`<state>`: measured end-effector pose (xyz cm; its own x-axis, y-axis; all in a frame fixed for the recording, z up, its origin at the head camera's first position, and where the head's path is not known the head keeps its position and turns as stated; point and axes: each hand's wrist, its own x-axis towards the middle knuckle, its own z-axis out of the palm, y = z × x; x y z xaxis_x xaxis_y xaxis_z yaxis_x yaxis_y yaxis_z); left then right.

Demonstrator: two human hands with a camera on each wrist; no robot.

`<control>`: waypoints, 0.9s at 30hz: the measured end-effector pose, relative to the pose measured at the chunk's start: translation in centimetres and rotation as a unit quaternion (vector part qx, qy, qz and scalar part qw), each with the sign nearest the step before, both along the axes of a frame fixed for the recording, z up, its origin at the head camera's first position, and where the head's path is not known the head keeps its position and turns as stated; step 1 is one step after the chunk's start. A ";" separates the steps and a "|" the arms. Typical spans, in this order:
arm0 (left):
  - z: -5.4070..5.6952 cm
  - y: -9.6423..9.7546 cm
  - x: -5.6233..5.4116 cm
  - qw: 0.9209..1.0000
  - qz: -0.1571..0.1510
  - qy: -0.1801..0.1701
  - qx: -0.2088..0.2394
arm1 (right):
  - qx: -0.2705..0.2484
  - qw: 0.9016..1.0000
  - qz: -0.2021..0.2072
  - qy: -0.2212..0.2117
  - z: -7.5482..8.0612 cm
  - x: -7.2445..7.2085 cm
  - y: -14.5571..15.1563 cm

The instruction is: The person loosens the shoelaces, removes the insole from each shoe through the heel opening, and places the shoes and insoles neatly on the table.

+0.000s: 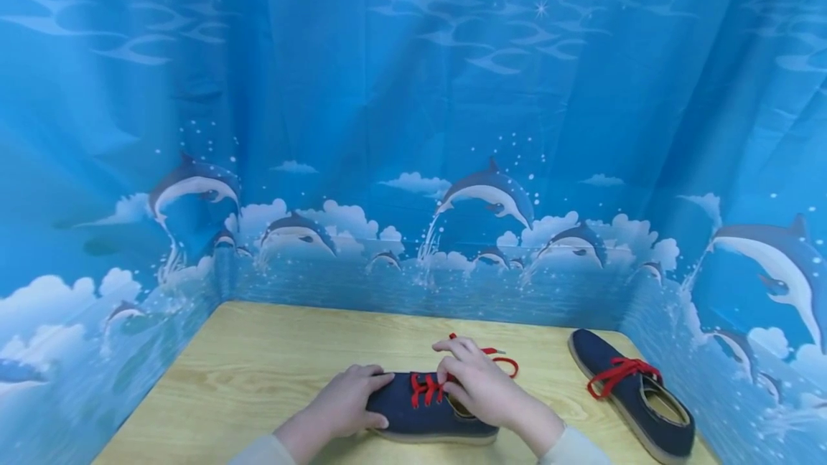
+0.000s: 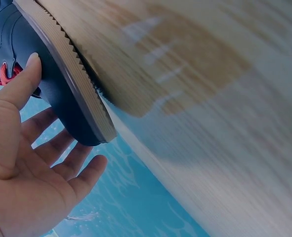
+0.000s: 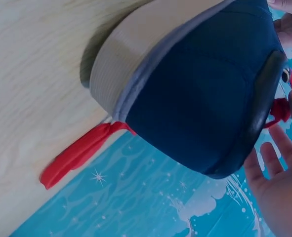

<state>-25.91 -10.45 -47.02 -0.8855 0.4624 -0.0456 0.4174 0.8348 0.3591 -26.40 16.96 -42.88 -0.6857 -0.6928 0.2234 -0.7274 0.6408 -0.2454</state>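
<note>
A navy shoe (image 1: pixel 399 413) with a pale sole lies sideways on the table, toe to the left. Its red shoelace (image 1: pixel 426 387) crosses the front eyelets. My left hand (image 1: pixel 349 399) holds the toe, its thumb (image 2: pixel 29 76) pressed on the upper and the other fingers around the far side. Above the shoe's opening, my right hand (image 1: pixel 481 384) pinches the lace between thumb and forefinger at the upper eyelets. A red lace end (image 3: pixel 81 153) trails on the table beyond the shoe. In the right wrist view, the heel hides part of the lacing.
A second navy shoe (image 1: pixel 632 402) stands at the table's right edge, its red lace (image 1: pixel 623 373) tied in a bow. The wooden table (image 1: pixel 258 350) ends at a blue dolphin-print curtain (image 1: pixel 388 128) at the back and sides.
</note>
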 end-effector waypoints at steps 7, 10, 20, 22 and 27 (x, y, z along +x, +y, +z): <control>-0.1 0.1 -0.1 1.000 0.002 -0.006 -0.003 | 0.002 0.999 0.038 -0.003 1.0 0.3 0.7; -0.2 0.2 -0.1 1.000 0.001 -0.003 -0.006 | 0.010 0.999 0.050 -0.005 1.6 0.5 1.1; 0.1 0.2 0.0 1.000 -0.002 -0.004 -0.009 | -0.053 0.995 0.009 -0.082 2.7 -0.3 2.6; 0.1 0.1 0.0 1.000 -0.003 -0.005 -0.008 | -0.059 0.994 -0.007 -0.086 2.7 -0.4 3.0; -0.1 0.2 -0.1 1.000 -0.001 0.000 -0.004 | -0.053 0.996 0.000 -0.078 2.1 -0.3 3.0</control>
